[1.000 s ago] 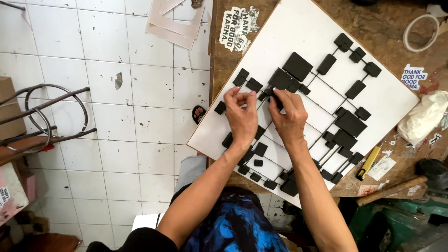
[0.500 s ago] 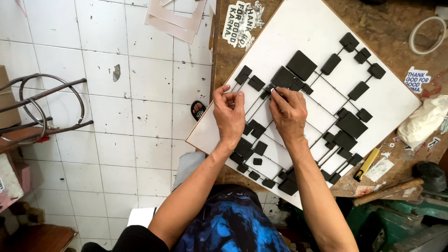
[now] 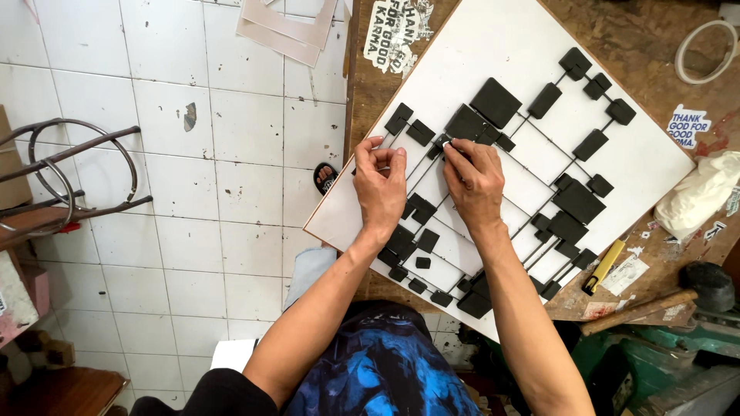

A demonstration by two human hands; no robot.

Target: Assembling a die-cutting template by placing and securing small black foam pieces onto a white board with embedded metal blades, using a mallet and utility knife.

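A white square board (image 3: 493, 54) lies tilted on a wooden workbench. On it sits a black metal piece (image 3: 570, 196) made of thin rods joining several flat squares. My left hand (image 3: 381, 185) rests on the board's left part, fingers curled together near the rods, with something small and pale pinched between the fingertips. My right hand (image 3: 474, 181) presses its fingertips onto a small black square (image 3: 443, 142) near the piece's upper left. Both hands touch the metal piece.
The workbench (image 3: 640, 31) carries a white tape ring (image 3: 705, 50), a crumpled white bag (image 3: 697, 196), a yellow-handled cutter (image 3: 603, 266), a wooden-handled hammer (image 3: 644, 308) and stickers. White floor tiles (image 3: 231, 192) lie left, with a metal chair frame (image 3: 69, 185) and pale card strips (image 3: 289, 23).
Both hands have slid a little toward the upper left of the black piece. The left hand's fingers have drawn together; the right fingertips now sit on a small square.
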